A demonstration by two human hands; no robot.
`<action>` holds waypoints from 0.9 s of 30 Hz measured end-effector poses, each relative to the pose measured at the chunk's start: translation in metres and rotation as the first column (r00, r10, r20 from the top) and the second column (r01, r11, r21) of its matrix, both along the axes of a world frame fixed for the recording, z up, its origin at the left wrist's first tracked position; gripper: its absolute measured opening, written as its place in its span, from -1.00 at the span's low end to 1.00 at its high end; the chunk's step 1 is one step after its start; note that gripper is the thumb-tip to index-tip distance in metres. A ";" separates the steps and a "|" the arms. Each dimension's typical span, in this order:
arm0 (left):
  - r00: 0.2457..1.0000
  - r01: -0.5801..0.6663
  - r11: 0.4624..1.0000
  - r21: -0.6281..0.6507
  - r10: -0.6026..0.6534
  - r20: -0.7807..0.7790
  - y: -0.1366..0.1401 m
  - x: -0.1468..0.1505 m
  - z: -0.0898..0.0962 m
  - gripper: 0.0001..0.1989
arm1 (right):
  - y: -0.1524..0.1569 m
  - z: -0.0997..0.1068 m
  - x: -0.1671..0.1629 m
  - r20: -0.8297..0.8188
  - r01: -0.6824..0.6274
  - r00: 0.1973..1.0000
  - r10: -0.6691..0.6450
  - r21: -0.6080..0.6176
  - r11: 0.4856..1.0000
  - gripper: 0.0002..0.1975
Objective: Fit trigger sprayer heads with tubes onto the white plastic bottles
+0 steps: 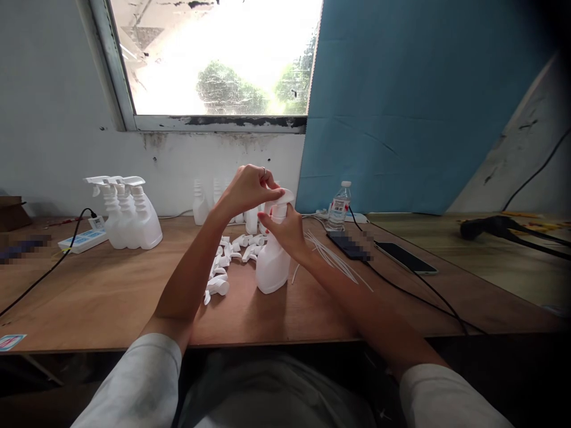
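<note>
A white spray bottle (273, 266) stands upright on the brown table before me. On its top sits a white trigger sprayer head (288, 196). My left hand (252, 187) comes over from above, its thumb and fingers closed on the sprayer head. Lower down, my right hand (288, 229) wraps round the sprayer's collar and the bottle neck. Just left of the bottle lies a pile of loose white trigger sprayer heads (218, 285). Thin white dip tubes (332, 258) are spread to the right. The fingertips behind the neck are partly hidden.
Several bottles with sprayers (136, 223) stand at left beside a power strip (84, 241). More white bottles (200, 205) line the wall. At right are a water bottle (339, 205), a dark phone (348, 245), another phone (405, 257) and black cables (414, 297).
</note>
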State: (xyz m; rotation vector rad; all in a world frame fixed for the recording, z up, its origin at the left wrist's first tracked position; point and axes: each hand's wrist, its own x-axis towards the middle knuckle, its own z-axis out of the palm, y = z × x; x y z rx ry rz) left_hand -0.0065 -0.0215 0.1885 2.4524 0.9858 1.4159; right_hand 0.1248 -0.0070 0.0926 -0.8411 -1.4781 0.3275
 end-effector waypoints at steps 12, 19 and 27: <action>0.992 -0.129 0.992 0.019 0.129 0.002 -0.013 0.011 0.000 -0.82 | 0.008 -0.005 0.003 0.011 -0.058 0.998 0.057 0.024 0.998 -0.51; 0.990 -0.141 0.988 0.060 0.139 0.028 -0.013 0.017 -0.005 -0.81 | 0.006 -0.005 0.002 0.009 -0.057 0.998 0.057 0.067 0.996 -0.58; 0.987 -0.154 0.986 0.058 0.156 -0.026 -0.016 0.012 -0.001 -0.80 | 0.008 -0.005 0.002 -0.011 -0.037 0.999 0.038 0.041 0.998 -0.72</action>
